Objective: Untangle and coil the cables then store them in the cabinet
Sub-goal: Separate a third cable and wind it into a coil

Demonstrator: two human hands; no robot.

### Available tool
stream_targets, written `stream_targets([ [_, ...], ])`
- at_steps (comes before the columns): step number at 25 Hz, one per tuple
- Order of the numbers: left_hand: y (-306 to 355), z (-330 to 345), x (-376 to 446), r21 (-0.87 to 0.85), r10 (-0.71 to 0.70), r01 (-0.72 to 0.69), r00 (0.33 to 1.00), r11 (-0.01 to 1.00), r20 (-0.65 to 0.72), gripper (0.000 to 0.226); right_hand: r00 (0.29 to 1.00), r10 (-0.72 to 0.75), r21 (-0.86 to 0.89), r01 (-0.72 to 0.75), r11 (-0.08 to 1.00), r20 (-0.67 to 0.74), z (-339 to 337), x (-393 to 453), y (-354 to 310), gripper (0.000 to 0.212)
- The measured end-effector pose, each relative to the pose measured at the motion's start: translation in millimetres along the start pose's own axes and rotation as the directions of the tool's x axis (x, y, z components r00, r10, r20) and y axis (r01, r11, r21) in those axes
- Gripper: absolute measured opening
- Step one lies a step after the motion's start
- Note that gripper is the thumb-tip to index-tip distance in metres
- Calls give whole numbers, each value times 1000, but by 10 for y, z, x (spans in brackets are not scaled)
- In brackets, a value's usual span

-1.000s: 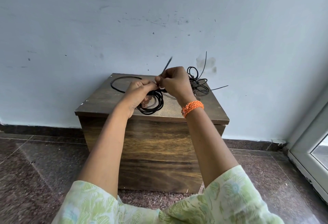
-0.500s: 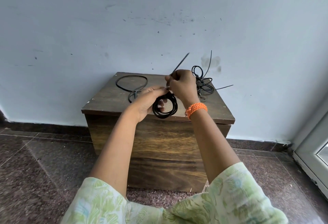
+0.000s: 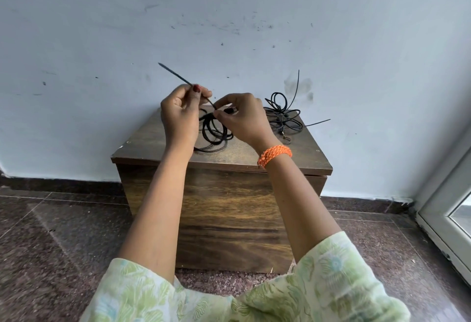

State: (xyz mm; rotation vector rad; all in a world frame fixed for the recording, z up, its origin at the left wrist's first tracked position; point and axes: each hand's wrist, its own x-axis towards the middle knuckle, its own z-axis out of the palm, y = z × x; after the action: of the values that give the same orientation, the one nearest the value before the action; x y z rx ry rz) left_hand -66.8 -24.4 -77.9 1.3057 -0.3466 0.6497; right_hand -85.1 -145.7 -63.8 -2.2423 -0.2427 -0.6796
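Observation:
A small dark wooden cabinet stands against the wall. Above its top hangs a coiled black cable, held between both hands. My left hand pinches a thin black tie strip whose free end sticks up to the left. My right hand, with an orange wristband, grips the coil where the strip wraps it. A tangled bundle of black cables lies on the cabinet top at the back right. Another loop of cable on the top is mostly hidden behind my hands.
A pale blue wall rises right behind the cabinet. Dark speckled stone floor spreads around it. A white door frame with glass stands at the right edge.
The tie strip's free end passed from my right hand to my left and now points up-left. The coil stays between my hands over the cabinet top.

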Motion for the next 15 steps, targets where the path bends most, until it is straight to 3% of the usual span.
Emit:
stream_targets([
  [3, 220, 132, 18, -412, -161, 139, 987, 901, -19, 32, 977, -152, -165, 126, 978, -151, 95, -51, -75, 19],
  [7, 381, 219, -29, -632, -258, 267, 960, 727, 108, 32, 927, -256, -267, 182, 946, -274, 198, -55, -119, 17],
  [11, 387, 158, -34, -714, -343, 324, 931, 620, 125, 30, 860, -346, -314, 233, 920, -376, 257, -92, -64, 7],
  [15, 455, 344, -126, -540, -390, 353, 919, 764, 48, 34, 815, -325, -419, 113, 901, -480, 318, -73, 40, 7],
])
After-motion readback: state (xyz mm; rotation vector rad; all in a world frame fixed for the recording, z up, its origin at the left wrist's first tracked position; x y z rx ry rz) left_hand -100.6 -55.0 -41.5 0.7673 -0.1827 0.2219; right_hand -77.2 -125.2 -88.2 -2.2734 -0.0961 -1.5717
